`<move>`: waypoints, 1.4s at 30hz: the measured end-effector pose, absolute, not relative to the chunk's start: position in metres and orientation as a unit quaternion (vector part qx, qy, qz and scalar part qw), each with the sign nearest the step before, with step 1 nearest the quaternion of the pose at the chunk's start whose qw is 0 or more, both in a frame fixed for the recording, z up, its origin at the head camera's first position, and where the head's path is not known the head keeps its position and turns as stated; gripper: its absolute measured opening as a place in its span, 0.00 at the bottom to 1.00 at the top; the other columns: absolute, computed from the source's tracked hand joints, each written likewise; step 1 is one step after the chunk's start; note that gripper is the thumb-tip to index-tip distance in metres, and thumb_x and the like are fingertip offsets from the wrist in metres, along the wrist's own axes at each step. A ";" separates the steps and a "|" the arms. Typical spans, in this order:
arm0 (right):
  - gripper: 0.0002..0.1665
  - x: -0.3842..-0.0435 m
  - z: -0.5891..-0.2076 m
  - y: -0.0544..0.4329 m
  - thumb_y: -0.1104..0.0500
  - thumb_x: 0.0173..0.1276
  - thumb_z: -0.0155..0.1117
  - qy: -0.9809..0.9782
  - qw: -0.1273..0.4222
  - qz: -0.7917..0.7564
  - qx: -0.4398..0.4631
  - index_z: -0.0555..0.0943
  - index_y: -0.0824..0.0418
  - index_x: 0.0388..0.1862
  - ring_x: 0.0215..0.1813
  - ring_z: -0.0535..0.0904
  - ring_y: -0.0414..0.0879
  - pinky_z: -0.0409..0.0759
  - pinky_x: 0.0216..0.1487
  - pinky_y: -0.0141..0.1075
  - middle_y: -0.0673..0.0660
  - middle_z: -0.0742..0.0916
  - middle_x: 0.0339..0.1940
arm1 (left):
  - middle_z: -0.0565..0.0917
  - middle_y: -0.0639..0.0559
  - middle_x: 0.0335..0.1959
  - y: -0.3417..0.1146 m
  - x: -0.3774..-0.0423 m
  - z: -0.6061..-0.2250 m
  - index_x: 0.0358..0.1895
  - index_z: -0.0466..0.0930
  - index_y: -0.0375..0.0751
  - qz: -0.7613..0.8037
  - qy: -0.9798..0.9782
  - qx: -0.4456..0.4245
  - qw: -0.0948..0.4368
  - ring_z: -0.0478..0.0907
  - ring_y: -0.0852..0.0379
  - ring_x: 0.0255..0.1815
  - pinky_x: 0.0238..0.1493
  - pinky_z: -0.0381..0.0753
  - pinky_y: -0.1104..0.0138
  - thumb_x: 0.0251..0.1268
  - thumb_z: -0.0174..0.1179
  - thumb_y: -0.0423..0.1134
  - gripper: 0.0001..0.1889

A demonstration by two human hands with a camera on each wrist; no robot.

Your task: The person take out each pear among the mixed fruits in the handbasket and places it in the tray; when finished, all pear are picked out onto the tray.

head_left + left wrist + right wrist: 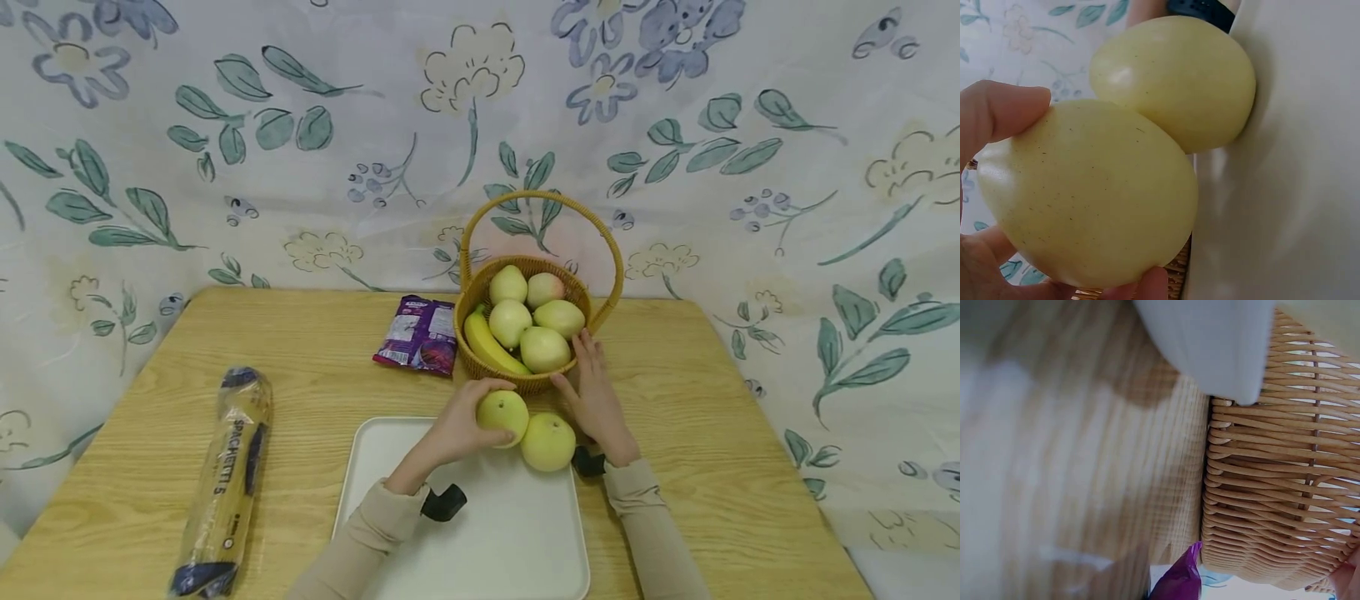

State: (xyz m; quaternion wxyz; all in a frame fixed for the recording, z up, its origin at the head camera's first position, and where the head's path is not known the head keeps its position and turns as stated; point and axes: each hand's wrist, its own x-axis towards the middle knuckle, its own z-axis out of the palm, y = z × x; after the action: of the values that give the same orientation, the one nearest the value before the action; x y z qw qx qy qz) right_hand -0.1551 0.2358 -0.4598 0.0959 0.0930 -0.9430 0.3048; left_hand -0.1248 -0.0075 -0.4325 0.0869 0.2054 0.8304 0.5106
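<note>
My left hand holds a yellow apple over the far edge of the white tray, thumb and fingers spread round its sides. Against it on the right, a second yellow apple overlaps the tray's far right corner. In the left wrist view the held apple shows small dark specks. My right hand rests along the right front of the wicker basket, fingers nearly straight at its rim. The right wrist view shows the woven wall close up, with fingertips at the lower right.
In the basket lie a banana, several pale green fruits and a pinkish one; its tall handle arches above. A purple packet lies left of it. A spaghetti pack lies at the table's left.
</note>
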 end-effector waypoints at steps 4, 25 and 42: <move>0.45 -0.156 -0.461 0.236 0.45 0.75 0.51 -0.943 0.099 0.304 0.095 0.46 0.65 0.78 0.78 0.39 0.70 0.51 0.73 0.64 0.65 0.48 0.80 | 0.76 0.44 0.60 -0.008 -0.124 -0.434 0.61 0.75 0.47 0.507 0.833 0.207 0.084 0.71 0.46 0.60 0.61 0.70 0.48 0.48 0.73 0.40 0.32; 0.44 -0.155 -0.461 0.236 0.47 0.75 0.52 -0.945 0.095 0.299 0.091 0.46 0.65 0.79 0.78 0.40 0.71 0.51 0.73 0.63 0.65 0.48 0.80 | 0.74 0.44 0.64 -0.017 -0.121 -0.443 0.64 0.73 0.43 0.506 0.820 0.227 0.140 0.68 0.44 0.67 0.67 0.65 0.47 0.53 0.72 0.42 0.32; 0.47 -0.155 -0.464 0.237 0.36 0.74 0.44 -0.938 0.117 0.311 0.103 0.48 0.66 0.78 0.77 0.43 0.73 0.54 0.70 0.68 0.66 0.50 0.80 | 0.72 0.42 0.68 -0.015 -0.127 -0.429 0.68 0.69 0.41 0.477 0.823 0.251 0.180 0.64 0.42 0.71 0.71 0.62 0.46 0.66 0.61 0.43 0.28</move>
State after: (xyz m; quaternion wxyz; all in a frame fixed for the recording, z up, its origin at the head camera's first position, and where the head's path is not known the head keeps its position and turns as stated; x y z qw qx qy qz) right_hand -0.1547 0.2373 -0.4640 0.1168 0.1030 -0.9376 0.3110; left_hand -0.1271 -0.0145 -0.4289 0.1797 0.2511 0.8229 0.4769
